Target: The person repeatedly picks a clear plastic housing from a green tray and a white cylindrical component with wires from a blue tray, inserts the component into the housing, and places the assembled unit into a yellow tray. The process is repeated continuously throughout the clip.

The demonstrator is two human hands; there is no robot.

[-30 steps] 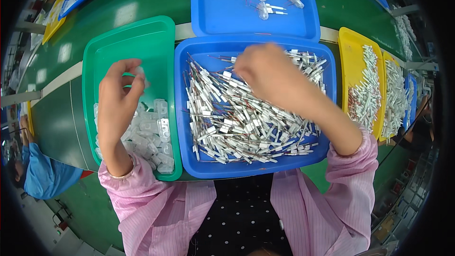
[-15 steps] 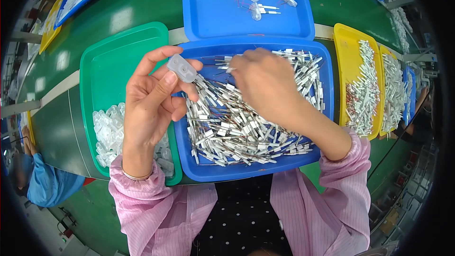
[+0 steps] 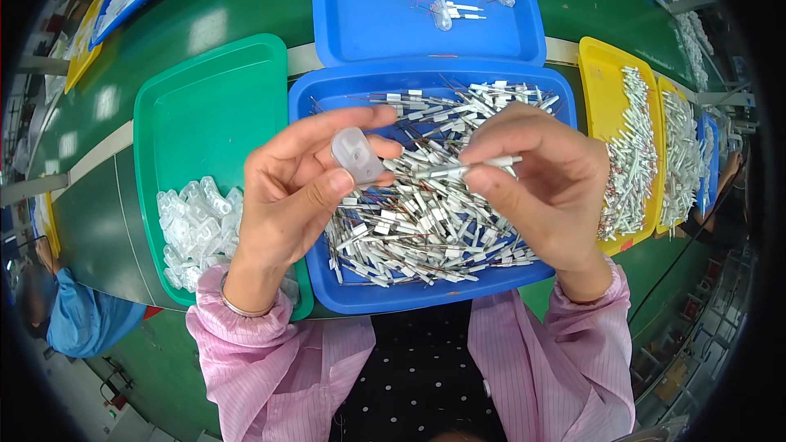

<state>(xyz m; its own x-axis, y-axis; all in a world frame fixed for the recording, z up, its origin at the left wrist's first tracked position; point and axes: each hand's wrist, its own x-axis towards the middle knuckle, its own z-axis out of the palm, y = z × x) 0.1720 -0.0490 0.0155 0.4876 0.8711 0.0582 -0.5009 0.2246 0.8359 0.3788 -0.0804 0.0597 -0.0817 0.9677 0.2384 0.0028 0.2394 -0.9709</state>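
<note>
My left hand (image 3: pixel 303 180) pinches a small translucent plastic housing (image 3: pixel 356 155) with holes in its face, between thumb and fingers. To its right, my right hand (image 3: pixel 540 176) grips a thin white connector with wire leads (image 3: pixel 458 169) between thumb and index finger. The connector's left end points at the housing; whether the two touch I cannot tell. Both hands are above a blue tray (image 3: pixel 434 299) heaped with similar white wired connectors (image 3: pixel 409 233). Left of it, a green tray (image 3: pixel 209 106) holds a pile of clear plastic housings (image 3: pixel 196 225).
Beyond the heaped tray, another blue tray (image 3: pixel 368 24) carries several housings with white connectors fitted (image 3: pixel 442 16). Yellow trays (image 3: pixel 602 98) of white wired parts stand at the right. A person in a blue garment (image 3: pixel 90 315) is at the far left.
My right hand has come up from the heap with a connector and turned toward the housing. My left hand has moved right, bringing the housing over the blue tray.
</note>
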